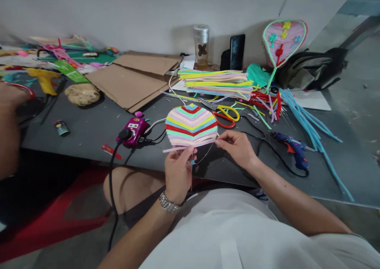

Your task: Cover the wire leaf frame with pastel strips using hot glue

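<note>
No words, numbers or brands can be read anywhere. The purple box [133,131] has a small white panel with marks on it, too small to make out, and the little packet [61,127] carries a printed label that is just as blurred.

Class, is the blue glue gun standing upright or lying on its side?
Lying on its side: the blue glue gun rests flat along the dark grey table, not propped on its handle.
</note>
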Tool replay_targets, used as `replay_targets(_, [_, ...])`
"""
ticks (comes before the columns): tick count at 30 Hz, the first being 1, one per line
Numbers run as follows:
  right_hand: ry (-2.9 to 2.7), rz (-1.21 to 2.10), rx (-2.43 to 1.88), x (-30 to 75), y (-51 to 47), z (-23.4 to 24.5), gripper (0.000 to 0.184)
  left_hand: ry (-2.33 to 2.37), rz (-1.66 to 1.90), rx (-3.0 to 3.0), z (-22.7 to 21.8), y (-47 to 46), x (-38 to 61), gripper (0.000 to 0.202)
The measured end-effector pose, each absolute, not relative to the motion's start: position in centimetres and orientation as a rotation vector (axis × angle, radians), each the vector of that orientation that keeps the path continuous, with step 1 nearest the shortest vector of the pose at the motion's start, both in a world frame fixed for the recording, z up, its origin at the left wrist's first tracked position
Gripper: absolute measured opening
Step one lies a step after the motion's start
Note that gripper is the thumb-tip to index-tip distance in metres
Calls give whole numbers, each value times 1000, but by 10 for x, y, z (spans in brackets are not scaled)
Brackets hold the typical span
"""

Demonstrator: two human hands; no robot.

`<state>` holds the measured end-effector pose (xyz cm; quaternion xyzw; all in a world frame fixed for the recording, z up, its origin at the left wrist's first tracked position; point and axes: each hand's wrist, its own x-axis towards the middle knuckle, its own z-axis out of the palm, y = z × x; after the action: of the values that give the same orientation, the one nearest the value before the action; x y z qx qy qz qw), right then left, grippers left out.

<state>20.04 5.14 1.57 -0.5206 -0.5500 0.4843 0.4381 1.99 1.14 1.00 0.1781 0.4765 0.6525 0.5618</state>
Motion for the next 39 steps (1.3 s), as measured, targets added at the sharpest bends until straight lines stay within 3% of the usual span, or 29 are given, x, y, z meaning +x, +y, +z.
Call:
replay_targets(15, [-880, 1701, -1193, 188, 54, 21, 41, 1100, 1531, 370, 10, 10, 17, 38])
replay_targets(25, [-731, 1727, -1114, 163, 36, 7, 44, 1069, 1580, 389, 5, 13, 20, 34])
replay_targets(29, [-905, 1409, -1173, 165, 33, -1, 45, 1071, 1582, 360, 4, 14, 18, 37])
replay_targets(32, [-1120, 855, -1212, 177, 30, 3, 45, 1085, 1579, 349, 4, 15, 16, 39])
replay_targets(36, [-1813, 111, -1101, 178, 28, 19, 15, 1075, 1543, 374, 6, 16, 18, 38])
replay_targets(39, [-2227, -40, -971, 167, 34, 24, 8, 1060, 1529, 410, 7, 15, 20, 36])
